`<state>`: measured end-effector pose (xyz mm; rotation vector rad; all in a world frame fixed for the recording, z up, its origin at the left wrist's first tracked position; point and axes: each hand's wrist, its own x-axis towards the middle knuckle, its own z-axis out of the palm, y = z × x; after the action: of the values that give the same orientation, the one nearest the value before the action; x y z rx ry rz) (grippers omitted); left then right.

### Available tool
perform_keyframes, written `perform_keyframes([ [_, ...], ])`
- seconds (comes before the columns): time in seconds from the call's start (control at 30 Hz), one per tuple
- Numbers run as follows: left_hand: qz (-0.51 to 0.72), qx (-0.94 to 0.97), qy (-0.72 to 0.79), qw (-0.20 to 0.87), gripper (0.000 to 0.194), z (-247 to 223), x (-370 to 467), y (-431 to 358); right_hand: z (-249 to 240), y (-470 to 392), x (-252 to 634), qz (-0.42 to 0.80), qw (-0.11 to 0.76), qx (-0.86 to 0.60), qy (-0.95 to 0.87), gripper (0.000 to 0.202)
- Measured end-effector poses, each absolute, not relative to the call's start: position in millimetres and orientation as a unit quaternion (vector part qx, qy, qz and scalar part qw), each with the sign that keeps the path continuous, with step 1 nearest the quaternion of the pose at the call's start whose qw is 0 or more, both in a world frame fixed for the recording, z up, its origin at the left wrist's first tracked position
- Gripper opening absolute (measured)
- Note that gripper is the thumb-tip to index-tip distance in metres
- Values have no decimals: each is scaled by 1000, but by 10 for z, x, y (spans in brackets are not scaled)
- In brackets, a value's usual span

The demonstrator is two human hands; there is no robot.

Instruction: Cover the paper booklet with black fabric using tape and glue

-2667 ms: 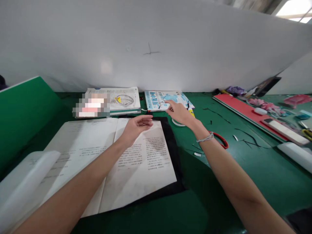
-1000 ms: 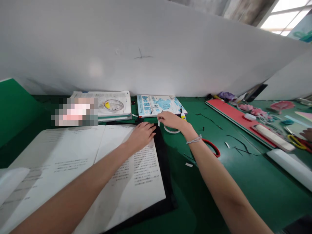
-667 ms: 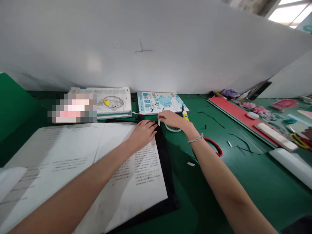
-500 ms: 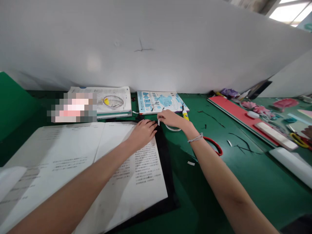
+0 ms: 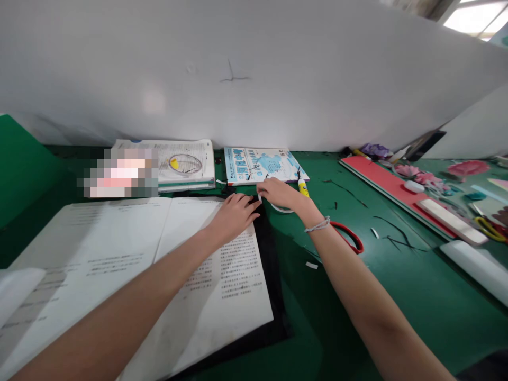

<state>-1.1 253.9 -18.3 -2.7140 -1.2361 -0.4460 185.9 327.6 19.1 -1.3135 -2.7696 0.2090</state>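
Note:
My left hand (image 5: 234, 214) lies over the upper right corner of an open book (image 5: 242, 275), fingers spread and flat. Its fingertips reach the black sheet (image 5: 273, 286) that sticks out from under the book. Close beside them, my right hand (image 5: 278, 191) is closed in a pinch on a small white strip (image 5: 260, 199), which looks like tape. The strip hangs down by the left fingertips. Partly hidden below my right wrist lies a white ring (image 5: 282, 209), perhaps a tape roll. Red-handled scissors (image 5: 351, 237) are mostly covered by my right forearm.
Along the white wall lie a thick book (image 5: 186, 164) and a blue-and-white booklet (image 5: 265, 164). A yellow tube (image 5: 303, 188) stands near the booklet. Black scraps and paper bits (image 5: 311, 265) are scattered on the green table. At right are a red board (image 5: 397, 190) and pink flowers (image 5: 424, 177).
The left fingers have shifted slightly right, closer to the white strip. My right hand has barely moved and keeps its pinch. The view has tilted a little.

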Motion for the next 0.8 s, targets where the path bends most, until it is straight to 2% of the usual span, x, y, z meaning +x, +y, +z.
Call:
perform_keyframes([
  [0.8,-124,-908,-396,51,42,-212,28,2551,194,3209,1808,72,35,-462,-883,22],
])
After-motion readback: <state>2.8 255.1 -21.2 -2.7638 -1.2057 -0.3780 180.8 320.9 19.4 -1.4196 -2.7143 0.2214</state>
